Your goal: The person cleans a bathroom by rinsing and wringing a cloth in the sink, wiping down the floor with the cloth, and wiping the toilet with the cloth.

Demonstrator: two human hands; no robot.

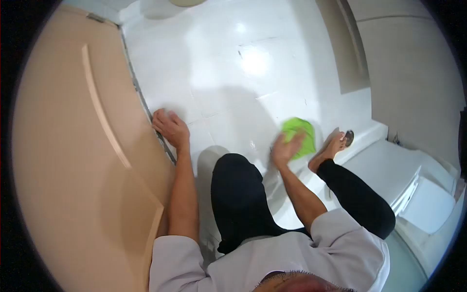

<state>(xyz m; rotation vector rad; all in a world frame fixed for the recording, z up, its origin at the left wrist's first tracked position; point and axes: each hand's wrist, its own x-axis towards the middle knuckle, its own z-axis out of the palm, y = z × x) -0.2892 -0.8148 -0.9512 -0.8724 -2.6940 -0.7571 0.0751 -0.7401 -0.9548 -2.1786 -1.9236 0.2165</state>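
My right hand (288, 148) is pressed on a bright green cleaning cloth (305, 145), which lies bunched on the wet white tiled floor (228, 112). Its fingers are blurred and reach over the cloth's left part, so their exact grip is hard to see. My left hand (169, 128) rests on the floor at the left, close to the bottom edge of the beige door (63, 136). Its fingers are apart and slightly bent, with nothing in them.
My bent knee (237, 177) in black trousers is between my arms. My bare foot (331, 149) stands at the right beside a round metal floor drain (349, 137). A white toilet (428, 204) is at the lower right, and a grey wall (408, 63) rises behind it.
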